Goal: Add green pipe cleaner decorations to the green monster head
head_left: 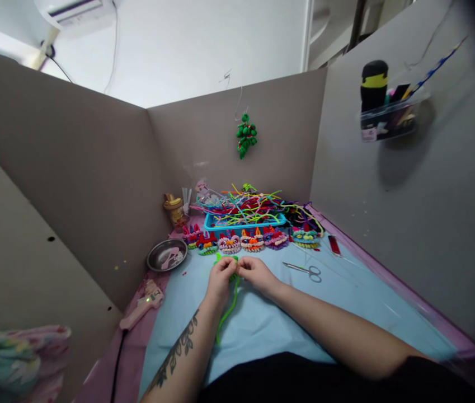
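Over the blue table cover, my left hand (222, 273) and my right hand (254, 270) meet with fingertips pinched together. Between them is a green pipe-cleaner piece (234, 276), mostly hidden by the fingers. From it a bright green pipe cleaner (227, 316) trails down toward me across the cover. Both hands are closed on this green work. Just beyond them stands a row of several colourful fuzzy creature heads, among them an orange and white one (252, 239) and a pink one (229, 243).
A blue tray (245, 224) heaped with pipe cleaners stands at the back. Scissors (303, 271) lie to the right. On the left are a metal bowl (153, 259) and a pink glue gun (142, 309) with a cord. Grey partitions (107, 151) enclose the table.
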Action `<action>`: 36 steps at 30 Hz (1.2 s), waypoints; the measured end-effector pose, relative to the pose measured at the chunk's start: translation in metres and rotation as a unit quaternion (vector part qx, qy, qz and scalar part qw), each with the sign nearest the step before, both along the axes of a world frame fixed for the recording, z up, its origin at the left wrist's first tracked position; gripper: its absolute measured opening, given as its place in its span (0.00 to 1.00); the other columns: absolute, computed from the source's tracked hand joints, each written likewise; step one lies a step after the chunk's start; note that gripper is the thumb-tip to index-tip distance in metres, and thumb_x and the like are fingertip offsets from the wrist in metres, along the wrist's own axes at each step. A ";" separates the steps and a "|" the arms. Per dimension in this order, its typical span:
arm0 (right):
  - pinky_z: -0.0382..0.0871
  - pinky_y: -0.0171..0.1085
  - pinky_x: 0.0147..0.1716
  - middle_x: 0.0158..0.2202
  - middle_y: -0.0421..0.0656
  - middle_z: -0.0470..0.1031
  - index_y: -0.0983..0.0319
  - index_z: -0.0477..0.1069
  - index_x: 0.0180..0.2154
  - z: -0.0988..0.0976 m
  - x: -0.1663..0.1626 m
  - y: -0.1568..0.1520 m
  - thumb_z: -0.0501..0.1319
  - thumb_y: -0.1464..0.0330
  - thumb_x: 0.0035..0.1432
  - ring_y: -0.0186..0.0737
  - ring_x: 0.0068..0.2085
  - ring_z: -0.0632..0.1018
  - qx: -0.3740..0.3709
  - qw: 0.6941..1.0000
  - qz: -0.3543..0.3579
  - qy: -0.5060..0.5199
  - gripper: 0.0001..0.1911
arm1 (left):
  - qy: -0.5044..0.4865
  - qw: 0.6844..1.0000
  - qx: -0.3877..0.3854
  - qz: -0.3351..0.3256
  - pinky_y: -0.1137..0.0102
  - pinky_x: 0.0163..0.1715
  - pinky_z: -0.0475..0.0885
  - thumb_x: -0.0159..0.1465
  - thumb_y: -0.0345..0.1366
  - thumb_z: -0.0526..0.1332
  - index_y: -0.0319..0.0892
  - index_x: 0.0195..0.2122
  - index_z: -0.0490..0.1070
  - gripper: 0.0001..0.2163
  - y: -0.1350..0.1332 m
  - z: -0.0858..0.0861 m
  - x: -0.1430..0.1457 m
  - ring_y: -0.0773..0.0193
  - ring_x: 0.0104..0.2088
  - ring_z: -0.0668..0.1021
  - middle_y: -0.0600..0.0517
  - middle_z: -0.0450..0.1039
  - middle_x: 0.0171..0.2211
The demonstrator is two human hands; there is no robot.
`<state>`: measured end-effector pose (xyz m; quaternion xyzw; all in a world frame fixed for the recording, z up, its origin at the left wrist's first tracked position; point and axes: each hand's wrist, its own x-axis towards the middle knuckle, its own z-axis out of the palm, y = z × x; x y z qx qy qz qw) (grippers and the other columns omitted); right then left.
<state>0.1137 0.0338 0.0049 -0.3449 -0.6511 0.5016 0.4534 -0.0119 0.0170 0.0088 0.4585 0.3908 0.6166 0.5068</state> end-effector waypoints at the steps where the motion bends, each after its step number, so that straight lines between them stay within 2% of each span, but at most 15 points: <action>1: 0.57 0.31 0.25 0.20 0.35 0.61 0.64 0.62 0.22 0.001 0.001 0.000 0.60 0.63 0.49 0.30 0.24 0.63 0.014 1.000 0.001 -0.003 0.12 | 0.003 1.000 0.008 0.000 0.74 0.26 0.60 0.46 0.39 0.66 0.38 0.22 0.68 0.10 0.000 0.001 0.000 0.69 0.25 0.67 0.54 0.65 0.22; 6: 0.63 0.32 0.30 0.27 0.38 0.68 0.64 0.66 0.30 0.009 0.008 -0.004 0.62 0.65 0.48 0.34 0.30 0.69 0.041 0.999 0.006 0.003 0.09 | 0.009 0.999 0.033 -0.002 0.74 0.29 0.63 0.48 0.41 0.66 0.38 0.21 0.66 0.12 -0.004 0.004 -0.003 0.66 0.30 0.69 0.51 0.67 0.28; 12: 0.66 0.33 0.32 0.30 0.40 0.68 0.62 0.68 0.33 0.015 0.017 -0.006 0.59 0.66 0.52 0.35 0.32 0.71 0.110 0.993 -0.048 0.010 0.07 | -0.018 0.995 0.002 -0.095 0.75 0.25 0.63 0.54 0.43 0.62 0.40 0.28 0.64 0.12 -0.010 0.006 0.002 0.71 0.23 0.69 0.55 0.66 0.23; 17: 0.66 0.34 0.31 0.32 0.41 0.69 0.62 0.70 0.33 0.016 0.022 -0.005 0.59 0.66 0.52 0.36 0.33 0.72 0.132 0.990 -0.048 -0.010 0.07 | 0.023 0.998 0.028 -0.057 0.75 0.24 0.64 0.53 0.39 0.63 0.41 0.34 0.60 0.14 -0.012 0.004 0.007 0.71 0.21 0.70 0.57 0.68 0.22; 23: 0.65 0.33 0.29 0.29 0.42 0.69 0.63 0.71 0.30 0.019 0.021 -0.005 0.58 0.67 0.53 0.36 0.32 0.71 0.127 0.990 -0.048 -0.043 0.06 | 0.079 0.995 0.058 -0.025 0.75 0.22 0.65 0.53 0.35 0.62 0.42 0.31 0.56 0.12 -0.012 0.000 0.009 0.71 0.20 0.71 0.59 0.66 0.20; 29: 0.62 0.32 0.28 0.26 0.40 0.68 0.63 0.69 0.27 0.017 0.021 -0.003 0.56 0.66 0.54 0.35 0.31 0.69 0.144 0.984 -0.065 -0.083 0.08 | 0.080 0.995 0.045 -0.024 0.73 0.25 0.66 0.51 0.36 0.64 0.43 0.35 0.57 0.16 -0.012 -0.001 0.009 0.68 0.21 0.73 0.58 0.69 0.21; 32: 0.61 0.32 0.27 0.23 0.38 0.66 0.63 0.67 0.26 0.014 0.022 0.001 0.54 0.65 0.55 0.34 0.28 0.68 0.112 0.990 -0.056 -0.060 0.10 | 0.087 0.995 0.043 -0.036 0.72 0.26 0.67 0.51 0.38 0.64 0.42 0.38 0.58 0.17 -0.011 -0.001 0.009 0.67 0.23 0.74 0.56 0.71 0.22; 34: 0.60 0.32 0.27 0.23 0.38 0.64 0.63 0.66 0.26 0.014 0.022 0.002 0.54 0.66 0.55 0.33 0.27 0.67 0.105 0.991 -0.053 -0.059 0.10 | 0.096 0.994 0.052 -0.020 0.73 0.26 0.67 0.52 0.40 0.63 0.41 0.38 0.61 0.16 -0.010 -0.001 0.008 0.67 0.24 0.74 0.54 0.71 0.24; 36: 0.59 0.32 0.28 0.23 0.38 0.64 0.63 0.65 0.26 0.016 0.023 0.002 0.54 0.66 0.55 0.34 0.28 0.66 0.128 0.987 -0.066 -0.074 0.09 | 0.109 0.992 0.068 0.012 0.74 0.26 0.66 0.53 0.41 0.63 0.40 0.37 0.65 0.14 -0.009 0.000 0.006 0.67 0.25 0.73 0.53 0.71 0.25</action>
